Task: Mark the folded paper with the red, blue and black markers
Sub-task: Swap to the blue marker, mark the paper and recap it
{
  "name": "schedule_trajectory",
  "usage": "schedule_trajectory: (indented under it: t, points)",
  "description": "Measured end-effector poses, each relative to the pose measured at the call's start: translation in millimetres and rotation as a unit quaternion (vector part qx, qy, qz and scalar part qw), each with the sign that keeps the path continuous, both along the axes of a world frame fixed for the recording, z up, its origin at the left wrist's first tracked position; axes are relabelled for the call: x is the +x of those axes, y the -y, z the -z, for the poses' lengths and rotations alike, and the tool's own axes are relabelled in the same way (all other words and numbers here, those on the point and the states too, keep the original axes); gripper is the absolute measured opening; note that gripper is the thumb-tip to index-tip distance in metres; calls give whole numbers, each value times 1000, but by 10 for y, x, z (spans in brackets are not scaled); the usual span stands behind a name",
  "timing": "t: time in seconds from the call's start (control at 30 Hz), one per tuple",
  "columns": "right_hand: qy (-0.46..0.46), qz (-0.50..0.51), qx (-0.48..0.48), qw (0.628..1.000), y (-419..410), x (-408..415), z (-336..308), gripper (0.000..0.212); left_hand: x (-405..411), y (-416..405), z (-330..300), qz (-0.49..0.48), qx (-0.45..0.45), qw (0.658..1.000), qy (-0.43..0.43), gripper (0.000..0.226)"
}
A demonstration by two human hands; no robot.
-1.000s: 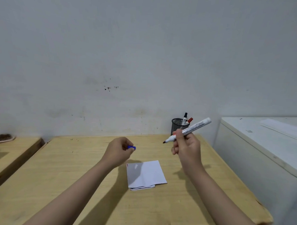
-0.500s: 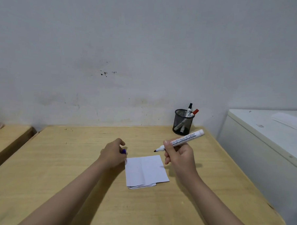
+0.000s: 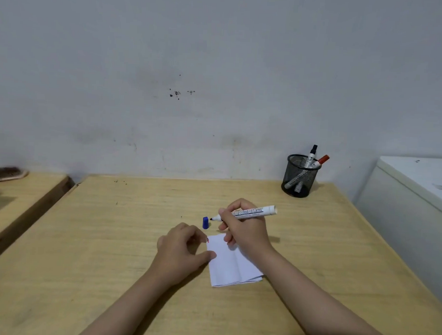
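The blue cap (image 3: 205, 222) was in the left hand (image 3: 183, 251) a moment ago. Now it stands on the worktop (image 3: 110, 238), just past the folded paper (image 3: 232, 265). The left hand has come down and its thumb and fingertips press on the paper's left edge, holding nothing. A small red mark (image 3: 208, 240) shows at the paper's top left corner. The right hand (image 3: 245, 228) has dropped lower too. It is closed around the uncapped blue marker (image 3: 248, 213), with the tip pointing left, close to the cap and above the paper's far edge.

At the back right corner of the worktop stands a black mesh cup (image 3: 300, 176) with the black marker (image 3: 312, 156) and the red marker (image 3: 322, 160) inside, well apart from the hands. A white cabinet (image 3: 416, 196) sits close on the right. A second wooden bench (image 3: 18, 199) is on the left, with a brush (image 3: 5, 173) at its back.

The worktop is bare to the left of the paper and in front of it.
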State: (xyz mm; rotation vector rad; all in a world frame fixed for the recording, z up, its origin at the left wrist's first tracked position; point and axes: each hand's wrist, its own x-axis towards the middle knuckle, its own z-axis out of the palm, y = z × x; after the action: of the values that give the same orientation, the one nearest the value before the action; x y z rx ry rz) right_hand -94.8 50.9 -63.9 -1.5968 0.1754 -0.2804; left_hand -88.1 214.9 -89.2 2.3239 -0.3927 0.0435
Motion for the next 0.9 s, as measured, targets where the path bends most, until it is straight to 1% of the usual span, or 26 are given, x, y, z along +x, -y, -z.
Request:
schedule_trajectory:
  t: [0.13,0.23,0.33,0.5,0.67,0.77,0.9]
  points:
    - [-26,9,9,1000,-66,60,130,30,13,0,50,11,-7,1000,17,23]
    - [-24,22,-10,999,-79,52,191,33,14,1,81,11,-11,999,41,18]
    - [-22,22,-40,999,-83,59,221,32,17,6,94,9,-11,998,53,24]
    - [-23,19,-54,998,-79,72,257,31,19,7,91,13,-6,998,55,27]
    - [-16,3,-68,998,-80,70,262,30,28,-2,100,13,-12,998,54,39]
    - [-18,-6,-68,998,-85,68,247,29,26,3,98,13,-11,998,56,36]
    - [-33,-7,-64,997,-78,89,244,27,33,11,93,12,-8,998,60,28]
